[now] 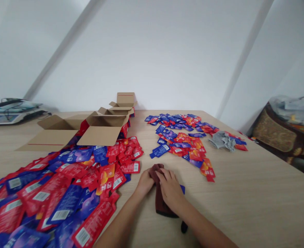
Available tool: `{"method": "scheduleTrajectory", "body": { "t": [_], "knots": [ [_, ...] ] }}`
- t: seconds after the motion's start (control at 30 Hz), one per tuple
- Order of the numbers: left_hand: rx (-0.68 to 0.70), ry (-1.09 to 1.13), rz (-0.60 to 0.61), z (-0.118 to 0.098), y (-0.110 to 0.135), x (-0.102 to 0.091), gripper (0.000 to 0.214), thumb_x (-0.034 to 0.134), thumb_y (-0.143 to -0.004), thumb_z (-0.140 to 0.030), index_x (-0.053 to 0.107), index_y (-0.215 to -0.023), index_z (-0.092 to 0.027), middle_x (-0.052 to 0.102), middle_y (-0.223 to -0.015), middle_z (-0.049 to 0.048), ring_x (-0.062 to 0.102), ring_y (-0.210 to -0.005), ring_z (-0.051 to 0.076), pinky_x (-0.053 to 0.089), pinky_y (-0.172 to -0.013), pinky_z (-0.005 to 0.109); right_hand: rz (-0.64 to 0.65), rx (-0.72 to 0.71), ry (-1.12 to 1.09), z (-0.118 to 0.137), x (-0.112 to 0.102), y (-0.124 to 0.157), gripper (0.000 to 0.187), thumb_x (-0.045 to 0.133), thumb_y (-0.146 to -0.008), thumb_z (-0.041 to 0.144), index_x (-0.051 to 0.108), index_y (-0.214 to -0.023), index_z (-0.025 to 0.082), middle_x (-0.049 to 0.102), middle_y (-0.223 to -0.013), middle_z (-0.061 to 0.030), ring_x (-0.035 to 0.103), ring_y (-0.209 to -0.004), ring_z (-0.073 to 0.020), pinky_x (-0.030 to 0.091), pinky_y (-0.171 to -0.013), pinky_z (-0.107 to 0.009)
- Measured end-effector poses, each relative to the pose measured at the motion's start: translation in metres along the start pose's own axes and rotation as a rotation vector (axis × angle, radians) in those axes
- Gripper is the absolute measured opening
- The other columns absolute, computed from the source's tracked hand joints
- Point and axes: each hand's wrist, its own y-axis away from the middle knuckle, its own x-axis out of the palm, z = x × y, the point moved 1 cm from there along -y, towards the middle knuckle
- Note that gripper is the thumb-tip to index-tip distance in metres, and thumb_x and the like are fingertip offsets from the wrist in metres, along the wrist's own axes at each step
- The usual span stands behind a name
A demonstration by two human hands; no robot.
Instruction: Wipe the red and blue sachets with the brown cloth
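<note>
Pale wood table (247,206) under a white wall; both hands meet on a dark red cloth (160,206).

The right hand (170,187) lies over the cloth near the table's front edge, fingers curled onto it. The left hand (144,184) touches it at the cloth's upper end, but its fingers are hidden, so its grip cannot be told. A blue packet (182,188) peeks out from under the right hand and would likely drag along if the cloth is pulled. The left forearm runs just beside the glossy pile (64,193), so a sideways sweep could scatter packets. Further off are open boxes (104,127), a second spread (183,137) and a grey rag (223,140).
</note>
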Motion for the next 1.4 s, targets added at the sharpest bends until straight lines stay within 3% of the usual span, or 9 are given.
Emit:
{"method": "scheduleTrajectory", "body": {
  "t": [0.17, 0.4, 0.53, 0.67, 0.73, 0.83, 0.97, 1.1, 1.4],
  "knots": [
    [-0.058, -0.036, -0.159, 0.009, -0.007, -0.007, 0.009, 0.060, -0.056, -0.010, 0.055, -0.061, -0.015, 0.058, -0.058, -0.0016, 0.056, -0.059, 0.013, 0.045, -0.057, 0.023, 0.052, 0.221, 0.250, -0.041, 0.002, -0.008, 0.044, 0.035, -0.084, 0.011, 0.051, -0.123, 0.024, 0.049, -0.126, -0.0073, 0.042, -0.106, -0.0267, 0.034, -0.086, -0.040],
    [-0.135, 0.303, -0.240, -0.003, -0.018, -0.045, 0.026, 0.066, -0.060, -0.031, 0.047, -0.072, -0.017, 0.057, -0.055, -0.0039, 0.055, -0.042, 0.014, 0.045, -0.039, 0.025, 0.034, 0.317, 0.365, -0.071, 0.000, -0.008, 0.043, 0.035, -0.086, 0.016, 0.048, -0.127, 0.025, 0.046, -0.129, -0.0063, 0.041, -0.106, -0.0247, 0.032, -0.085, -0.036],
    [0.041, 0.488, -0.552, -0.021, -0.015, -0.081, 0.026, 0.062, -0.067, -0.031, 0.044, -0.080, -0.018, 0.052, -0.049, -0.0076, 0.052, -0.035, 0.012, 0.042, -0.037, 0.021, 0.030, 0.314, 0.364, -0.069, 0.002, -0.006, 0.044, 0.035, -0.086, 0.017, 0.047, -0.128, 0.026, 0.045, -0.130, -0.0056, 0.041, -0.108, -0.0230, 0.030, -0.089, -0.034],
    [0.289, 0.694, -0.969, -0.041, -0.009, -0.132, 0.022, 0.058, -0.069, -0.017, 0.039, -0.080, -0.020, 0.056, -0.060, -0.0080, 0.063, -0.052, 0.012, 0.052, -0.056, 0.024, 0.026, 0.304, 0.366, -0.070, 0.001, -0.006, 0.044, 0.036, -0.085, 0.017, 0.048, -0.127, 0.026, 0.046, -0.129, -0.0056, 0.042, -0.108, -0.0229, 0.031, -0.088, -0.033],
    [0.375, 0.740, -1.053, -0.046, -0.005, -0.152, 0.023, 0.057, -0.069, -0.012, 0.038, -0.080, -0.020, 0.058, -0.066, -0.0066, 0.066, -0.064, 0.013, 0.053, -0.067, 0.028, 0.020, 0.301, 0.370, -0.070, 0.001, -0.006, 0.044, 0.036, -0.085, 0.017, 0.048, -0.126, 0.027, 0.047, -0.127, -0.0061, 0.043, -0.108, -0.0231, 0.031, -0.087, -0.034],
    [0.380, 0.734, -0.965, -0.045, -0.002, -0.158, 0.021, 0.060, -0.071, -0.015, 0.043, -0.082, -0.018, 0.064, -0.075, 0.0004, 0.067, -0.079, 0.017, 0.052, -0.077, 0.033, 0.000, 0.294, 0.369, -0.069, 0.001, -0.006, 0.043, 0.036, -0.085, 0.017, 0.049, -0.125, 0.026, 0.049, -0.126, -0.0067, 0.044, -0.106, -0.0234, 0.031, -0.088, -0.034],
    [0.092, 0.544, -0.620, -0.028, -0.021, -0.116, 0.024, 0.062, -0.073, -0.024, 0.051, -0.093, -0.014, 0.067, -0.085, 0.0090, 0.067, -0.078, 0.020, 0.051, -0.074, 0.035, -0.023, 0.285, 0.349, -0.069, 0.002, -0.007, 0.042, 0.036, -0.085, 0.018, 0.051, -0.124, 0.025, 0.050, -0.124, -0.0068, 0.044, -0.106, -0.0239, 0.032, -0.087, -0.035],
    [-0.188, -0.350, -0.315, -0.013, -0.062, -0.060, 0.027, 0.053, -0.080, -0.022, 0.054, -0.104, -0.011, 0.065, -0.100, 0.0136, 0.063, -0.090, 0.019, 0.048, -0.077, 0.030, -0.036, 0.271, 0.305, -0.070, 0.002, -0.010, 0.040, 0.037, -0.086, 0.024, 0.052, -0.123, 0.025, 0.051, -0.123, -0.0071, 0.044, -0.107, -0.0242, 0.032, -0.089, -0.037],
    [-0.219, -0.778, -0.135, -0.015, -0.090, -0.007, 0.025, 0.053, -0.074, -0.017, 0.062, -0.096, -0.008, 0.061, -0.108, 0.0209, 0.054, -0.107, 0.028, 0.037, -0.087, 0.032, -0.185, 0.208, 0.141, -0.082, 0.004, -0.009, 0.036, 0.039, -0.086, 0.027, 0.055, -0.118, 0.026, 0.053, -0.119, -0.0062, 0.045, -0.107, -0.0238, 0.035, -0.092, -0.040]
  ]
}}
